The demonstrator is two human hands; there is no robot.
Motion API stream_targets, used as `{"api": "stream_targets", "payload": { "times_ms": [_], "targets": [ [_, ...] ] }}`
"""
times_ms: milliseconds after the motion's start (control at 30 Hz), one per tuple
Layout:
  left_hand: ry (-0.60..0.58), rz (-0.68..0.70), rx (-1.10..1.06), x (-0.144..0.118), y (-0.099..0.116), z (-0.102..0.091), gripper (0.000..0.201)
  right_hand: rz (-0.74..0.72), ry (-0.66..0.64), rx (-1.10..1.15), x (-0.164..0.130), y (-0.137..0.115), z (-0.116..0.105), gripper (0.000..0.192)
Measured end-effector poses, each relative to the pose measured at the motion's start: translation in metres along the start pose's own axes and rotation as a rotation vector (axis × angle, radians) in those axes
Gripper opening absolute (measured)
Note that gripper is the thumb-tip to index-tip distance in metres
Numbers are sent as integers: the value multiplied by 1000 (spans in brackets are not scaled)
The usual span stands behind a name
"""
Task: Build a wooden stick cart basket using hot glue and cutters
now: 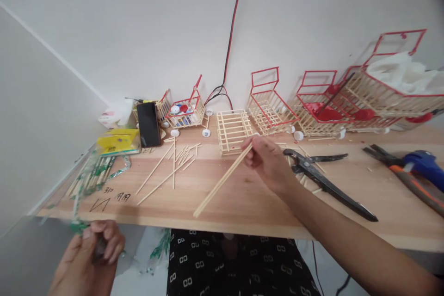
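Hands apart — a chopstick pair [224,179] is pinched by the right hand [265,159] over bare tabletop [249,203]; a green wrapper [79,226] is gripped by the left hand [93,252] below the front edge.

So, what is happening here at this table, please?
A person sits at a wooden table. The right hand holds a pair of chopsticks, slanted over the tabletop. The left hand, below the table edge, grips a crumpled green-printed wrapper. Small stick baskets, some with red edges, stand along the wall; black shears lie beside the right hand.

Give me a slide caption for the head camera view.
Right hand holds chopsticks above wooden bench; left hand grips green wrapper.
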State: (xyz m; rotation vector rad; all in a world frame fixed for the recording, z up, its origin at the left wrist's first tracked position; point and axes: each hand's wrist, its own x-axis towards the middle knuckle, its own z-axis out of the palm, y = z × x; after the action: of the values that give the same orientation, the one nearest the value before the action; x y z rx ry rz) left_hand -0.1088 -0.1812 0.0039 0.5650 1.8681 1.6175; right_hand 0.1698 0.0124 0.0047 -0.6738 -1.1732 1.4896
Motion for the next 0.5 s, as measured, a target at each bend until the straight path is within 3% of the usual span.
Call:
{"api": "stream_targets", "payload": {
  "times_ms": [33, 100, 167, 233, 300, 400, 500],
  "targets": [
    [-21, -5, -92, -4, -1, 4, 49, 30, -84, -45, -5, 4, 4, 41],
    [-199, -92, -88, -16, -7, 16, 42, 57, -232, -123, -14, 12, 12, 44],
    [-425, -107, 90, -27, -13, 29, 42, 66, -315, -182, -20, 17, 16, 45],
    [-677, -35, 299, -33, -17, 39, 41, 80, -333, -211, -22, 19, 18, 44],
    [-848, 51, 456, -35, -18, 44, 39, 90, -331, -223, -22, 19, 18, 45],
    [-844, 143, 569, -33, -17, 42, 43, 75, -340, -193, -21, 18, 18, 48],
    [-631, 243, 627, -21, -15, 28, 44, 49, -359, -109, -20, 17, 18, 42]
  ]
}}
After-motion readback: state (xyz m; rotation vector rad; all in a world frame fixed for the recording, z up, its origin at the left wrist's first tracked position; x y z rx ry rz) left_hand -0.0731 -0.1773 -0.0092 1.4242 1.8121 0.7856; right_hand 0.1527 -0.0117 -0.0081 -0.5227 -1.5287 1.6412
